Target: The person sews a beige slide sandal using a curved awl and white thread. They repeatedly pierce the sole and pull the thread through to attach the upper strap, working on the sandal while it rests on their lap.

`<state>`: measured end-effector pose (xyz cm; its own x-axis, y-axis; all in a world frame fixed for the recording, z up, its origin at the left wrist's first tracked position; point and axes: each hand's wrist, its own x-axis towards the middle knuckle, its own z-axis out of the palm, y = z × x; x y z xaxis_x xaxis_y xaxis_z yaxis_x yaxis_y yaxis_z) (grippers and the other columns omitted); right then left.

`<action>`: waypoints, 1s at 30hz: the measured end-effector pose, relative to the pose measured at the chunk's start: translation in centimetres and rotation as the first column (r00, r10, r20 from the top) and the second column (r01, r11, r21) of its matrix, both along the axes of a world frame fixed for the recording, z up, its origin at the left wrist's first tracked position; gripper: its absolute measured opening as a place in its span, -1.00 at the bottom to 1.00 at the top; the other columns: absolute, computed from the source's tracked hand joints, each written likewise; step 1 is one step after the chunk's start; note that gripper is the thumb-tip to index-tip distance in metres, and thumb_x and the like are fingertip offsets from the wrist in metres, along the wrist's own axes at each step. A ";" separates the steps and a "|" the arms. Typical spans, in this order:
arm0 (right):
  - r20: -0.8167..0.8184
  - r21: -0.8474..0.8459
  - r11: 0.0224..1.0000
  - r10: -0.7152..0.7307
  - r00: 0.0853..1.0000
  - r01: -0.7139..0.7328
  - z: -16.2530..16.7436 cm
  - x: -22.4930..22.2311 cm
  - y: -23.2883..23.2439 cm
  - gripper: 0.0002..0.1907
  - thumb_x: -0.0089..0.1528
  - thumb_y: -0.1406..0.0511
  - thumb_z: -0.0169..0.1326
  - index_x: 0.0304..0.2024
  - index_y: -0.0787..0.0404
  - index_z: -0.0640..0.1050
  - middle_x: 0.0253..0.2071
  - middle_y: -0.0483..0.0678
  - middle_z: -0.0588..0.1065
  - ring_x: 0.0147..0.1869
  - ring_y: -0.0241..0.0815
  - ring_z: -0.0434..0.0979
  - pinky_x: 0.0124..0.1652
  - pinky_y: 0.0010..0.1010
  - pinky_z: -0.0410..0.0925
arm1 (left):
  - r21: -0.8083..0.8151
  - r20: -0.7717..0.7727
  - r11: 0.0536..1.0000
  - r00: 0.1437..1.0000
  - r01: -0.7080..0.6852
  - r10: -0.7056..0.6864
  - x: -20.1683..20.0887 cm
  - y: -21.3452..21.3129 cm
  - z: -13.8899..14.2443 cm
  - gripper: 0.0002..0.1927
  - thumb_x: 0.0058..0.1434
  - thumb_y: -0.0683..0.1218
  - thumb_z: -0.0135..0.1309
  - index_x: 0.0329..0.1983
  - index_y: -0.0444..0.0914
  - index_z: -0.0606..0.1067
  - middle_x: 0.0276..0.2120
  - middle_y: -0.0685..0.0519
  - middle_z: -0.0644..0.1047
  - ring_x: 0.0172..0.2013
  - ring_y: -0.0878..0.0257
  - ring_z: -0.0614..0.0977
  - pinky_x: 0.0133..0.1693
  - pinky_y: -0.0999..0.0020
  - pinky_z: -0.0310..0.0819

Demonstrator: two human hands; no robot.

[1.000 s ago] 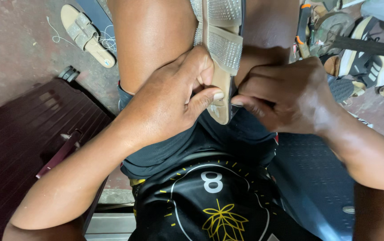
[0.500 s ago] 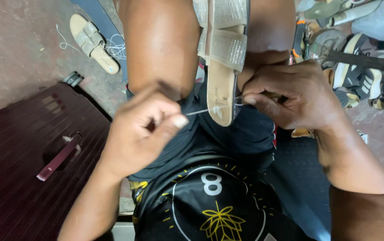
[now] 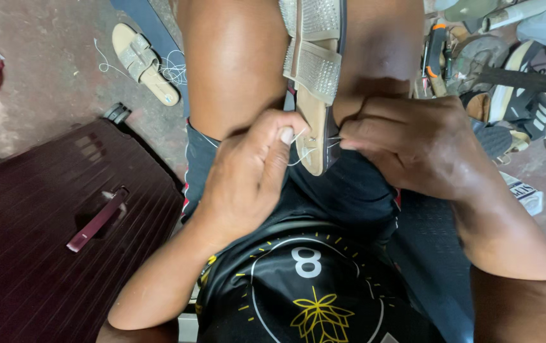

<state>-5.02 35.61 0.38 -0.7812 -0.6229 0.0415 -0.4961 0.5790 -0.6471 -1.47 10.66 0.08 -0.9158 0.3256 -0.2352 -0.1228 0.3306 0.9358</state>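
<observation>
A beige sandal [image 3: 314,70] with glittery straps is clamped sole-edge up between my knees. My left hand [image 3: 254,174] sits just left of its heel end, with thumb and fingers pinched on a thin white thread [image 3: 298,155] that runs to the sole. My right hand [image 3: 412,143] presses against the right side of the heel, its fingertips closed on the thread where it leaves the sole. Whether a needle is in my fingers cannot be seen.
A dark red ribbed case [image 3: 63,235] with a handle lies at the left. A matching sandal [image 3: 143,60] and loose thread lie on the concrete floor at the upper left. Shoes and tools [image 3: 508,82] are piled at the upper right.
My left hand pulled away to the lower left with the thread, then came back up to the sandal's heel. My right hand stayed at the sole.
</observation>
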 end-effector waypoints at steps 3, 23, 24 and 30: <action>0.003 0.082 0.997 0.003 1.000 -0.003 0.5 0.3 -0.2 -0.88 0.22 0.37 0.31 -0.23 0.13 0.61 -0.32 -0.15 0.56 -0.40 -0.13 0.55 -0.43 -0.33 0.36 | -0.053 0.045 0.998 0.999 0.024 -0.022 0.0 0.4 0.2 -0.87 0.51 -0.19 -0.12 0.07 -0.22 0.38 -0.53 -0.10 0.44 -0.53 0.01 0.53 -0.39 0.15 0.36; -0.167 0.342 0.939 0.108 0.980 -0.045 1.1 0.4 -3.0 -0.69 0.26 0.08 0.20 -0.42 0.12 0.51 -0.46 -0.13 0.41 -0.46 -0.21 0.43 -0.46 -0.38 0.29 | -0.022 0.114 0.991 0.986 0.128 -0.125 -0.6 -0.6 -1.3 -0.85 0.43 -0.21 0.01 -0.05 -0.24 0.29 -0.57 -0.08 0.45 -0.54 -0.05 0.56 -0.43 0.07 0.37; -0.200 0.342 0.939 0.118 0.973 -0.044 0.8 0.3 -2.7 -0.67 0.26 0.06 0.20 -0.43 0.11 0.50 -0.46 -0.14 0.41 -0.47 -0.23 0.42 -0.46 -0.39 0.29 | -0.010 0.081 0.991 0.988 0.133 -0.132 -0.7 -0.6 -1.4 -0.84 0.43 -0.21 0.01 -0.04 -0.24 0.28 -0.54 -0.08 0.46 -0.50 -0.07 0.57 -0.41 0.07 0.38; -0.328 0.308 0.951 0.122 0.937 -0.016 -0.5 0.1 -1.5 -0.50 0.21 -0.05 0.25 -0.57 0.10 0.42 -0.58 -0.16 0.36 -0.56 -0.25 0.39 -0.52 -0.40 0.27 | 0.052 0.143 0.987 0.977 0.151 -0.157 -1.1 -0.9 -1.2 -0.84 0.42 -0.20 0.01 -0.05 -0.24 0.27 -0.50 -0.06 0.53 -0.48 -0.06 0.63 -0.39 0.10 0.44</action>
